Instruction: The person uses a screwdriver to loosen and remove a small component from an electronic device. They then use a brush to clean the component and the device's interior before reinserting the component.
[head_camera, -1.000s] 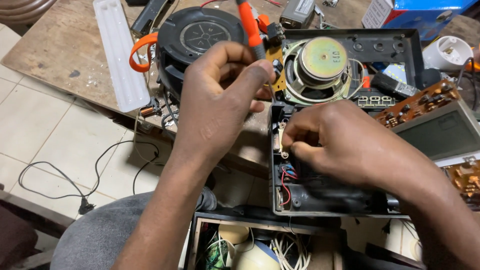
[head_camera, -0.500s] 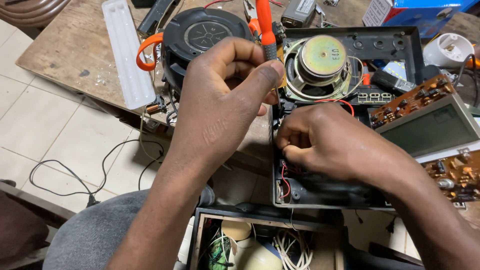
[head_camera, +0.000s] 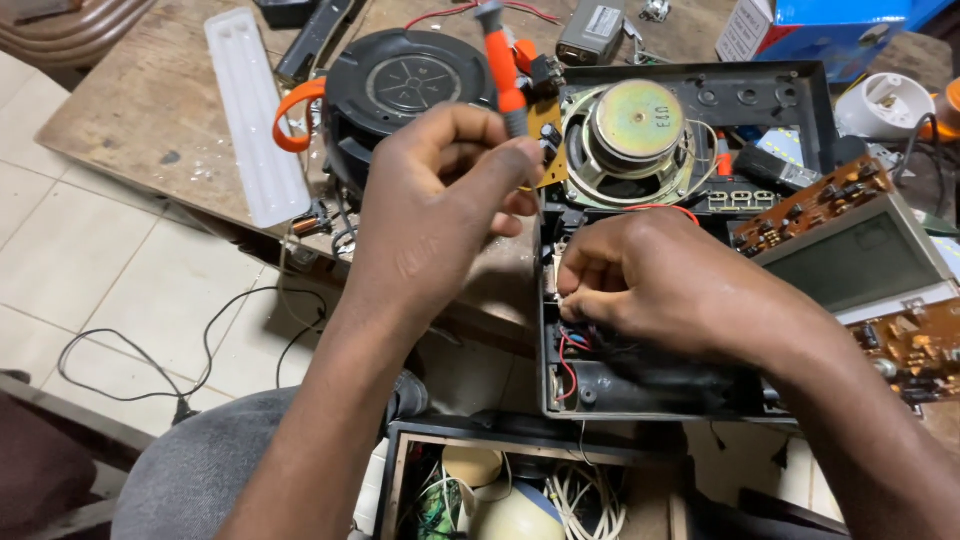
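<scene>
My left hand (head_camera: 440, 200) is closed round the orange screwdriver (head_camera: 503, 65), my right hand (head_camera: 650, 285) pinches wiring inside the open casing (head_camera: 640, 385) overhanging the counter's near edge; the shaft should stay upright.

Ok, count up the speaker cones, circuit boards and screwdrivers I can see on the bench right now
Speaker cones: 2, the black one and the metal-backed one
Brown circuit boards: 2
Orange-handled screwdriver: 1, in the left hand
Total: 5
</scene>
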